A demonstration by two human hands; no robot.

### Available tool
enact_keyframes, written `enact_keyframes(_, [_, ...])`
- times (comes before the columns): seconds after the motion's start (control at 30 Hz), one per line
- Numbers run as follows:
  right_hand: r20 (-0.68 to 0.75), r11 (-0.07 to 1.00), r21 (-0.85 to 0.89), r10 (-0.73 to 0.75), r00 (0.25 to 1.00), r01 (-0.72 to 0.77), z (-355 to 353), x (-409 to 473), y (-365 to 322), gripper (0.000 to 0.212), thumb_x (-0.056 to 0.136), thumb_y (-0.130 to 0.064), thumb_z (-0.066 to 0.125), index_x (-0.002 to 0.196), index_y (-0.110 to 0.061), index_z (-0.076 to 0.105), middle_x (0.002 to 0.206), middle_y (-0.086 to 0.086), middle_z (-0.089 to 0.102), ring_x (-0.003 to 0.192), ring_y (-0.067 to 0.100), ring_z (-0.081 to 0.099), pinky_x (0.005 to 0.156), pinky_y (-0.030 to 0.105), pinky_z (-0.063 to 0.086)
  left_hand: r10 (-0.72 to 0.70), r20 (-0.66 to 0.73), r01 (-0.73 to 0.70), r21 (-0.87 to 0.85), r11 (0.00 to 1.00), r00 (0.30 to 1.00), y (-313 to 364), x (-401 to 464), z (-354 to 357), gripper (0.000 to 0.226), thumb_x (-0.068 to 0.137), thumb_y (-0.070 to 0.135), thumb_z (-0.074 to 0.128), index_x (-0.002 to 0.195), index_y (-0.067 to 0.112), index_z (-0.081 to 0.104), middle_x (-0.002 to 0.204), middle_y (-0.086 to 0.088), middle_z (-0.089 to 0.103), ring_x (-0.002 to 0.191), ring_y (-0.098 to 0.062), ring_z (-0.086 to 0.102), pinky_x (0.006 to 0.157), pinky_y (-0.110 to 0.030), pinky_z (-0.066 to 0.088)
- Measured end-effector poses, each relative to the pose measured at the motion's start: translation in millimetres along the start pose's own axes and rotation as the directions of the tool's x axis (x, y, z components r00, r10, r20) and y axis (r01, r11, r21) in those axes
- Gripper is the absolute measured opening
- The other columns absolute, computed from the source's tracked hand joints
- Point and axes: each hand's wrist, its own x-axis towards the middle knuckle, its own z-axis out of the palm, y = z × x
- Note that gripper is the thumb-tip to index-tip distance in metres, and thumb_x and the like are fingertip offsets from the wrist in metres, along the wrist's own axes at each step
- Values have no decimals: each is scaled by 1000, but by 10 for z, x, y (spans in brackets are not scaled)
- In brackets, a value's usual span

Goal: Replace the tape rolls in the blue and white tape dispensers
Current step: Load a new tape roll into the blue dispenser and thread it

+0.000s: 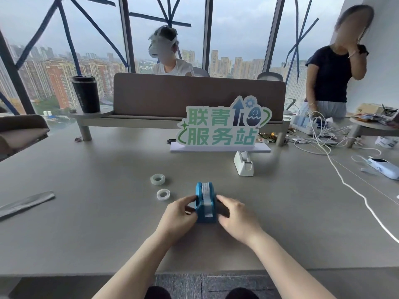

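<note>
The blue tape dispenser (205, 203) stands near the front edge of the grey counter (97, 223), with tape over its top. The left hand (180, 214) and right hand (236, 216) flank it, fingers closed against its sides. Two clear tape rolls (157, 179) (163, 194) lie just to its left. The white tape dispenser (244, 162) sits further back, beside a green-lettered sign (220, 126). Behind stand a divider panel (194, 93), a black cup (86, 93), and taped windows (86, 39) facing a city.
</note>
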Motion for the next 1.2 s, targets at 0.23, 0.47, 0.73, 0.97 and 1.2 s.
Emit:
enact_keyframes(0.23, [83,990,140,5,997,-17,29,125,51,69,78,-38,74,140,-29,46,135,-5,61,125,14,55,101,29,44,-55,21,55,18,998,998,-21,45,-14,57,71,8,70,124,25,62,94,5,74,81,-1,69,82,-18,50])
enact_keyframes(0.47, [57,989,148,20,998,-28,56,418,130,68,80,-34,72,142,-31,44,134,-8,62,124,12,55,100,28,45,-125,1,125,-70,990,992,-25,353,30,58,68,11,70,124,26,63,88,3,75,82,-2,70,88,-30,55])
enact_keyframes(0.73, [80,980,192,33,996,-47,71,1211,47,68,81,-31,70,143,-26,43,138,-5,58,127,13,54,106,35,43,-159,-20,157,-85,984,987,-133,1102,-136,58,70,12,73,125,26,61,88,2,76,84,-7,70,87,-29,55])
enact_keyframes(0.97, [98,967,244,55,994,-78,227,1681,66,65,81,-30,70,141,-29,45,135,-6,60,125,16,55,105,37,43,-189,-19,189,29,982,982,-233,1614,-226,57,72,9,68,125,27,61,92,0,77,85,-13,65,81,-23,45])
enact_keyframes(1.2, [84,976,214,23,996,-41,285,1868,80,52,85,-23,68,134,-27,52,129,-2,65,118,21,59,94,33,47,-193,-41,196,70,978,980,-307,1786,-224,54,74,8,64,123,29,62,87,0,73,85,-13,65,80,-22,43])
